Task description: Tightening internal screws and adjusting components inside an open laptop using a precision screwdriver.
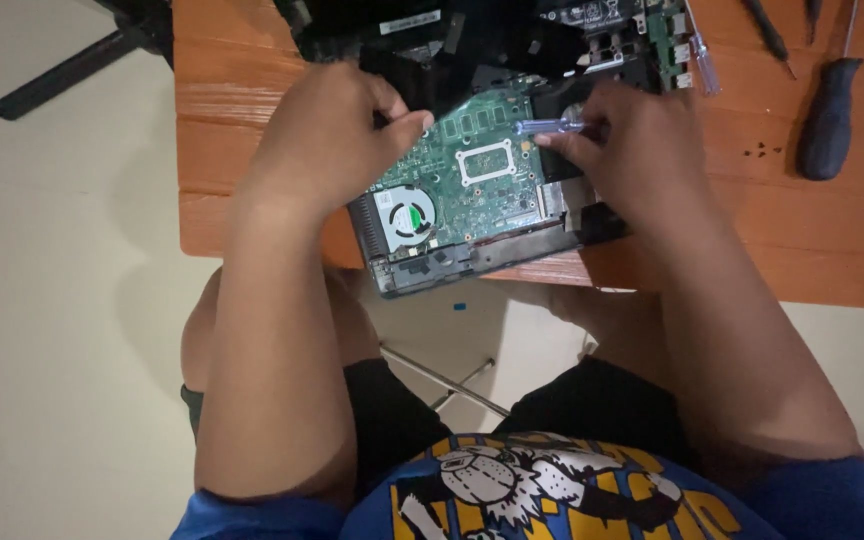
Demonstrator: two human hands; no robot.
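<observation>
Here the right hand (632, 140) pinches a clear-handled screwdriver (550, 126) while the left hand (327, 135), seemingly curled empty, steadies the overhanging laptop base (472, 250).

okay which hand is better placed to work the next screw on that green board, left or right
Probably the right hand: it already holds the clear-handled screwdriver over the green circuit board. The left hand just rests on the board's edge.

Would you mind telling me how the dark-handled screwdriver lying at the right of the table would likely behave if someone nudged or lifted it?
The dark-handled screwdriver looks rigid, so it would probably lift in one piece. Its rounded handle suggests it may roll on the flat wooden table if nudged sideways. The bulky handle likely makes it handle-heavy.
</observation>
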